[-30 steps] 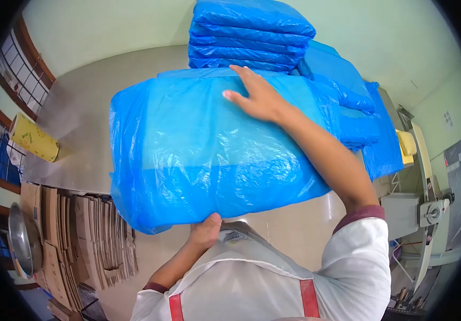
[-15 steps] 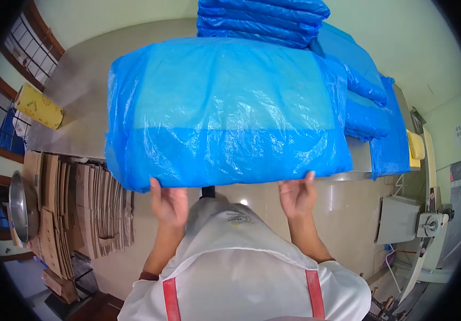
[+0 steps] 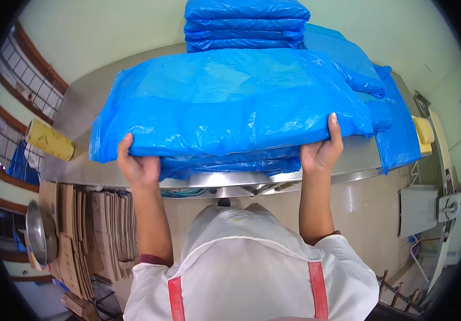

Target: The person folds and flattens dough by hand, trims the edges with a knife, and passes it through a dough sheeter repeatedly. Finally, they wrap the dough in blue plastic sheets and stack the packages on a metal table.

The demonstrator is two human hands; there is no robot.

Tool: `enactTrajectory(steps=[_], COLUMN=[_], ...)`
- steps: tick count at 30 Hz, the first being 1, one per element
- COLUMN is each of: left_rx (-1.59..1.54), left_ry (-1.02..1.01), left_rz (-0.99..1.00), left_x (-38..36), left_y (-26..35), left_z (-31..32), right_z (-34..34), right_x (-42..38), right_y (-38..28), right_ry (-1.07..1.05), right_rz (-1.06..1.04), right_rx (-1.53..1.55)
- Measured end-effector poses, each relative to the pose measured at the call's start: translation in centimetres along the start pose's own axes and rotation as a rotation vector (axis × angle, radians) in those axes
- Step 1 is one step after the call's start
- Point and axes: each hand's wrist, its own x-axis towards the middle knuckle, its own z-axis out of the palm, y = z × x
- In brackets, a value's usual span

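Observation:
A wide, flat package wrapped in blue plastic lies across both my hands above the table. My left hand grips its front edge near the left corner, thumb on top and fingers underneath. Near the right corner, my right hand grips the same edge the same way. Parts of my fingers are hidden under the package. Below it, more blue plastic shows on the table. Just behind stands a stack of several folded blue packages.
More blue packages lie on the metal table at the right. A yellow roll is on the left. Flattened cardboard and a metal bowl stand lower left. A yellow object sits at far right.
My hands have moved forward, away from my body, with the package, and my arms are stretched further. Its front edge is higher in view, revealing blue plastic and the table edge below.

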Motion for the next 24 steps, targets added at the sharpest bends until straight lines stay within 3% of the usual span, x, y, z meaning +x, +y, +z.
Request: enactTrajectory(steps=[2,4,6,7,9,11,13,14,15,18,20,23,24], left_rx=[0.009,0.057,0.366,0.515,0.726,1.193,1.247,1.354,1.328,1.187,1.292,1.528,1.601], left_ry=[0.107,0.078,0.244,0.235,-0.240,-0.695,-1.200,-1.569,-1.809,-2.078,-2.101,-2.274,-2.260], left_rz=[-0.004,0.041,0.663,0.851,0.849,0.767,0.285,0.200,0.162,-0.008,-0.084,0.138,0.085], left_x=[2.3,3.9,4.6,4.1,3.9,6.3,6.5,8.7,10.3,13.3,15.4,18.4,18.8], left_y=[2.0,8.7,14.7,15.4,12.5,9.5,3.3,0.2,-3.8,-16.4,-23.5,-29.4,-30.1], left_z=[-1.9,-6.5,-8.1,-4.6,5.7,11.9,19.3,21.8,23.4,25.4,25.5,26.2,27.1], right_z=[-1.4,-4.9,-7.5,-6.9,-3.3,1.5,4.6,5.9,7.0,3.2,0.3,1.3,2.3], right_x=[2.2,4.8,5.5,4.9,3.1,1.7,-0.1,0.3,0.7,1.1,0.8,-0.3,-0.3], right_y=[-1.7,-6.1,-11.2,-13.4,-14.8,-13.6,-13.6,-12.3,-11.2,-6.5,-5.2,-5.6,-5.7], right_ry=[0.068,0.148,0.316,0.437,0.148,-0.215,-0.631,-0.759,-0.881,-0.652,-0.459,-0.288,-0.205], right_rz=[-0.194,-0.470,-0.796,-0.920,-1.082,-1.086,-0.714,-0.601,-0.475,-0.381,-0.345,-0.012,0.093], right_rx=[-0.133,-0.198,-0.324,-0.466,-0.575,-0.773,-1.224,-1.335,-1.440,-1.645,-1.723,-1.651,-1.706])
